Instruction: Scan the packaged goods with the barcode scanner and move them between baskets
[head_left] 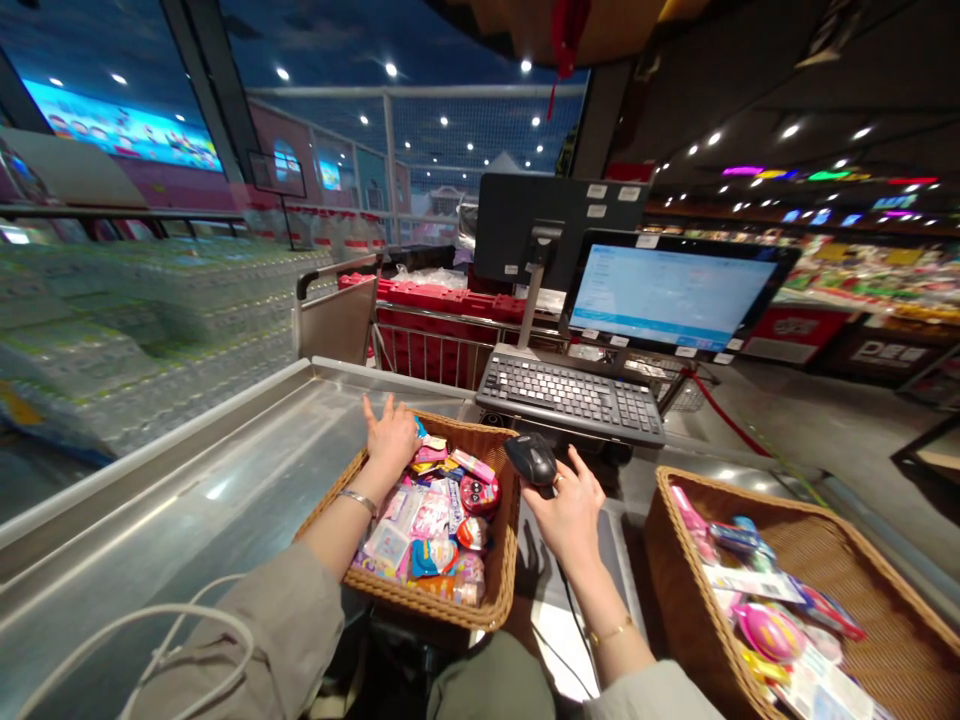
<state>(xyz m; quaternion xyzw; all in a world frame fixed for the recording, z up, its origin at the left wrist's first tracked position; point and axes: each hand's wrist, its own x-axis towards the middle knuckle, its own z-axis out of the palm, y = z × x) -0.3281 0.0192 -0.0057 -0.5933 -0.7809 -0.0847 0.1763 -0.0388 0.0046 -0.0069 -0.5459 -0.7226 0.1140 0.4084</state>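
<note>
My left hand (393, 440) reaches over the far left corner of a brown woven basket (511, 560), fingers spread. Some of its fingertips are hidden among the packets there. Small, colourful wrapped sweets and toys (431, 510) fill this basket, with a round red pack (478, 493) near its right side. Just right of the rim, my right hand (568, 505) is closed around a black corded barcode scanner (531, 458). Its rounded head points up and left, and the handle is mostly hidden by my fingers. A dark cable hangs below my wrist.
A second woven basket (862, 560) with several packaged goods stands at the right. Beyond my hands are a keyboard (570, 390) and a lit monitor (667, 295). The metal counter (217, 490) has a raised edge. A pale cable (187, 610) loops at lower left.
</note>
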